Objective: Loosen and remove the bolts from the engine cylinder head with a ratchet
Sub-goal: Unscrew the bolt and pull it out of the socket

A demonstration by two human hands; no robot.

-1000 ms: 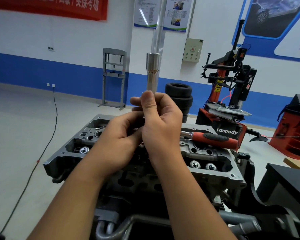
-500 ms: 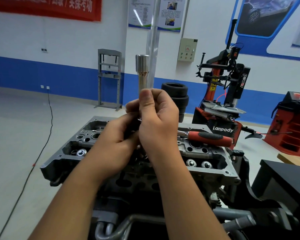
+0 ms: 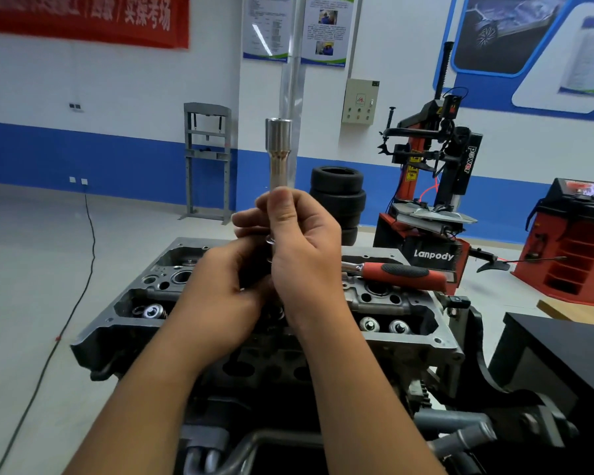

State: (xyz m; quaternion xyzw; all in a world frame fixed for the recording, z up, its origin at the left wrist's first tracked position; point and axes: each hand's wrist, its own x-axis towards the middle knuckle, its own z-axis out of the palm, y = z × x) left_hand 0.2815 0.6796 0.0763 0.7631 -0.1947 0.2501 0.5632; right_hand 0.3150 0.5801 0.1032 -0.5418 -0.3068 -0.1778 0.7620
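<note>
A grey engine cylinder head (image 3: 408,337) sits on a stand in front of me. Above its middle, my right hand (image 3: 302,248) grips a long chrome socket extension (image 3: 279,152) that stands upright, its wide end on top. My left hand (image 3: 220,296) curls around the lower end of the same tool, just under the right hand; what its fingers hold there is hidden. A ratchet with a red and black handle (image 3: 402,274) lies on the head's far right side, touched by neither hand.
Behind the head stand a stack of tyres (image 3: 338,193), a red tyre changer (image 3: 432,207) and a grey press frame (image 3: 206,159). A red machine (image 3: 576,241) is at the right. A black cable (image 3: 79,296) runs across the floor at the left.
Both hands and the upright tool stay together above the head. The view has shifted a little, so the tool now appears slightly left of the wall pipe.
</note>
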